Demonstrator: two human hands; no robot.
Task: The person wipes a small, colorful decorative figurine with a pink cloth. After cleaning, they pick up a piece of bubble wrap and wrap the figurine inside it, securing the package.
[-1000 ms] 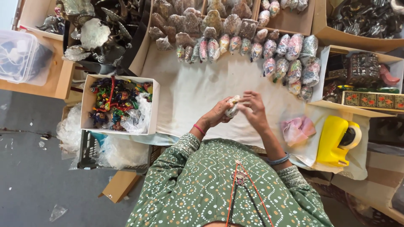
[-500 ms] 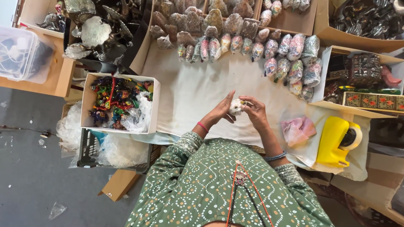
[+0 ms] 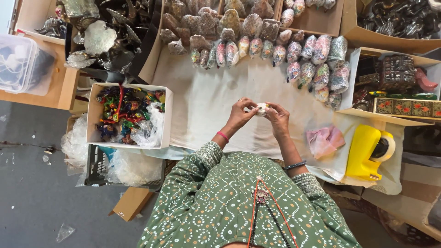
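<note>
Over a cream cloth [image 3: 206,101] I hold a small white wrapped item [image 3: 262,109] between both hands. My left hand [image 3: 240,114] pinches it from the left, a red band on that wrist. My right hand [image 3: 277,118] grips it from the right, dark bangles on that forearm. Behind my hands lie rows of small colourful figurines wrapped in clear plastic [image 3: 294,55].
A white box of bright painted figurines [image 3: 126,115] stands at my left. A yellow tape dispenser [image 3: 367,151] and a pink folded paper [image 3: 324,140] lie at my right. Cardboard boxes [image 3: 395,82] of dark ornaments stand far right; a clear plastic bin [image 3: 23,64] sits far left.
Both hands stayed over the cloth with the small white item, turning it between the fingers; the left fingers have spread a little.
</note>
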